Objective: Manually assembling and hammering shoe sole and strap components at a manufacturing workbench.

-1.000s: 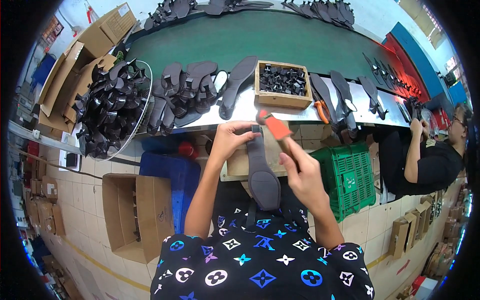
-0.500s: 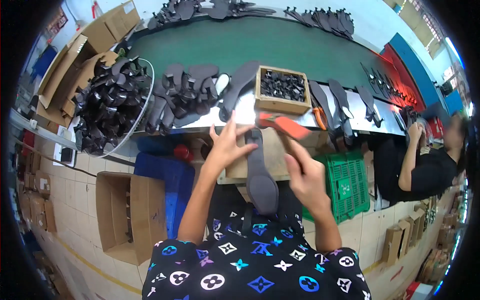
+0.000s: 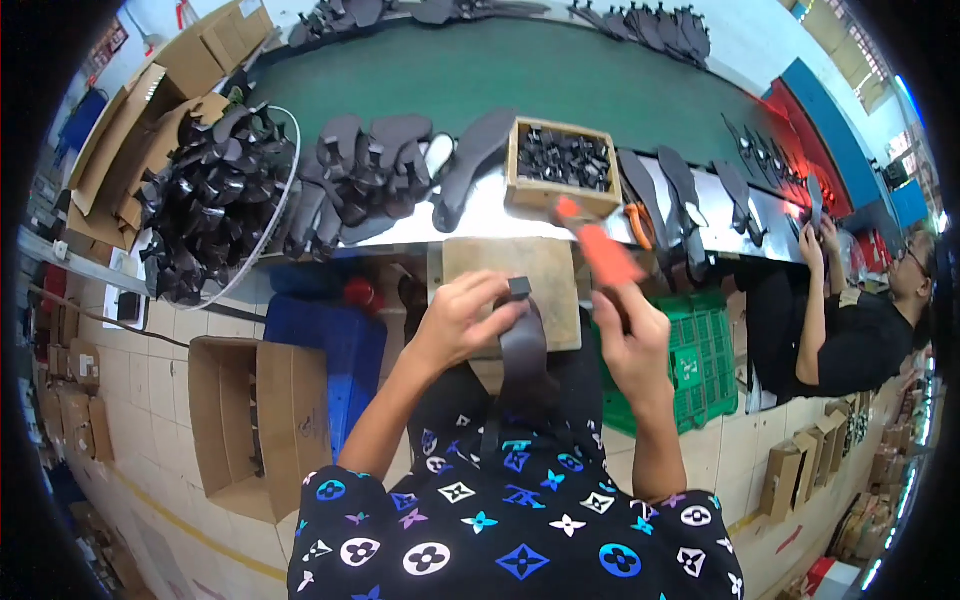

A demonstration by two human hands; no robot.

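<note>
My left hand [image 3: 465, 318] grips a dark shoe sole [image 3: 524, 352] by its heel end. The heel's square black tip [image 3: 519, 287] points up between thumb and fingers, and the toe end hangs low over my lap, hard to make out. Raised to the right of it, my right hand [image 3: 632, 340] is closed round a hammer with an orange-red head [image 3: 610, 256], blurred by motion and apart from the heel. Under and beyond the sole lies a worn wooden block [image 3: 555, 265]. Past it stands a wooden box [image 3: 520, 190] of small black pieces [image 3: 565, 158].
Orange-handled pliers [image 3: 638, 226] and several soles [image 3: 677, 180] lie right of the box; heeled soles [image 3: 375, 165] are piled left. A round basket [image 3: 293, 190] holds glossy black heels [image 3: 215, 200]. A green crate [image 3: 695, 365] and a co-worker [image 3: 850, 330] are at right, a cardboard box [image 3: 295, 420] at left.
My left hand has turned the sole, so its heel tip now faces up above the block instead of the sole lying lengthwise. The hammer has swung right and toward me.
</note>
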